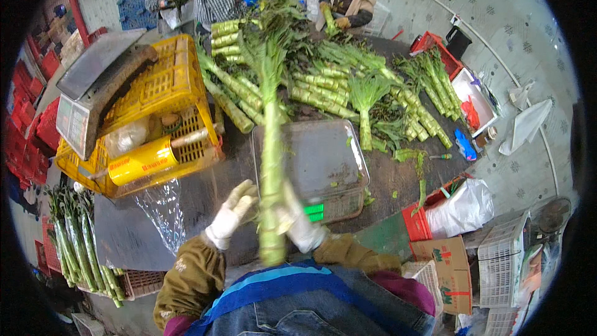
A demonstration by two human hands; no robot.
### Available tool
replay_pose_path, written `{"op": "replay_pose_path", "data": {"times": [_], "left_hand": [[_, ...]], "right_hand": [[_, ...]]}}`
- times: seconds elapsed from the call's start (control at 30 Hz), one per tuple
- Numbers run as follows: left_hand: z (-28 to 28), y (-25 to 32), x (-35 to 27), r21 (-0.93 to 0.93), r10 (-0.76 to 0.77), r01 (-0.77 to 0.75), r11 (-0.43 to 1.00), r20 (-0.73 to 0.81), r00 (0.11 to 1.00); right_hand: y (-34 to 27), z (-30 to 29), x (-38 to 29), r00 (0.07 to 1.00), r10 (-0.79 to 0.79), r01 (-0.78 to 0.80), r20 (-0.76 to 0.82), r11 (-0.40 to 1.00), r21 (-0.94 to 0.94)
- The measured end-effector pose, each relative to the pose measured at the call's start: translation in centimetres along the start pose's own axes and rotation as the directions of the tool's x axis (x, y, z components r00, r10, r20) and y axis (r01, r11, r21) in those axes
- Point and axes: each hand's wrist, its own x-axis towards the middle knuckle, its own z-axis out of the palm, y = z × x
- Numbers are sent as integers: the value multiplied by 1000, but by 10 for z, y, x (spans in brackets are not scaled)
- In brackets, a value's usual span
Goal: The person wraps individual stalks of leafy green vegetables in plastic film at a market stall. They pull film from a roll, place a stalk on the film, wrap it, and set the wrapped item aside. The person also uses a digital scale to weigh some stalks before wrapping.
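Observation:
A long celtuce stem (271,168) with leaves at its far end stretches upright in the picture before my body, over the near-left part of a flat scale (322,149) with a lit green display. My right hand (298,221), in a white glove, is on the stem's right side, its fingers partly hidden behind it. My left hand (235,212), gloved too, is just left of the stem, fingers spread; whether it touches the stem is unclear. Past the scale lie piles of trimmed celtuce (324,93), and one short leafy piece (366,121) is at its right edge.
At left, a yellow crate (186,98) carries a second scale (74,123) and a roll of yellow tape or film (142,161). Clear plastic film (163,214) hangs near it. A red bin with white bags (459,207) stands right. Several people work across the table.

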Motion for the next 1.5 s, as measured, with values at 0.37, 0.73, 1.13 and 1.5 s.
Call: {"op": "replay_pose_path", "data": {"times": [0.37,0.73,1.13,1.5], "left_hand": [[-66,-21,-51,332,2,52,942,-161,987],[-80,-42,-98,304,15,58,951,-233,972],[-75,-32,-114,214,-95,158,964,-276,956],[-78,-19,-129,156,-213,237,959,-156,965]], "right_hand": [[-37,-46,28,976,117,-78,184,976,-203],[-41,-10,58,971,-105,114,213,993,-30],[-29,-5,59,971,-93,83,221,995,55],[-123,-23,106,845,-527,509,-85,843,-173]]}}
